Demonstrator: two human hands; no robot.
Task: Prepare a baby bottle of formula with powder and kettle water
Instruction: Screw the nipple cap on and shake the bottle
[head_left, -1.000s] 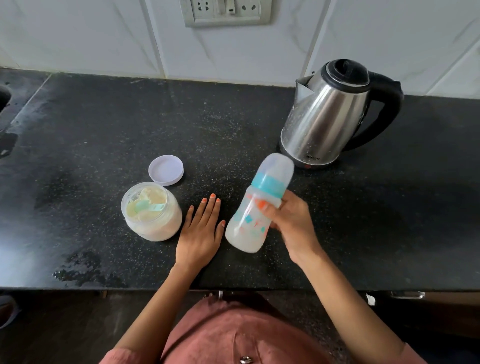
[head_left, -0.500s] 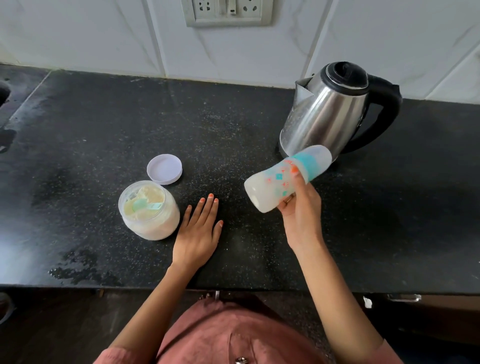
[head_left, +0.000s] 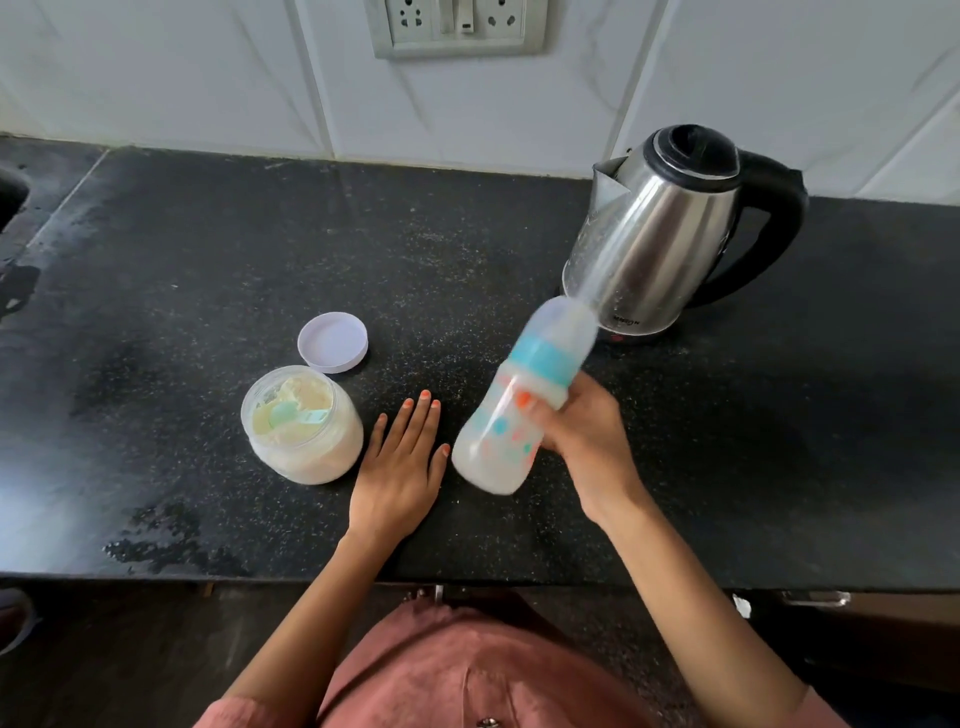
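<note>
My right hand (head_left: 584, 441) grips a capped baby bottle (head_left: 511, 431) with a teal collar and milky liquid, held tilted above the black counter (head_left: 182, 260), cap toward the kettle and blurred by motion. A steel kettle (head_left: 660, 244) with black lid and handle stands at the back right. An open jar of formula powder (head_left: 304, 434) with a pale green scoop (head_left: 291, 415) lying in it sits to the left. Beside the jar, my left hand (head_left: 402, 467) lies flat on the counter, fingers spread, holding nothing.
The jar's lilac lid (head_left: 332, 342) lies upside down just behind the jar. A wall socket plate (head_left: 457, 26) sits on the tiled wall. Wet patches (head_left: 166, 540) mark the counter's front left. A sink edge (head_left: 10, 197) shows at far left.
The bottle swung from tilted upright to nearly horizontal near the kettle, then back down to a tilted position by my left hand. The left hand stayed flat.
</note>
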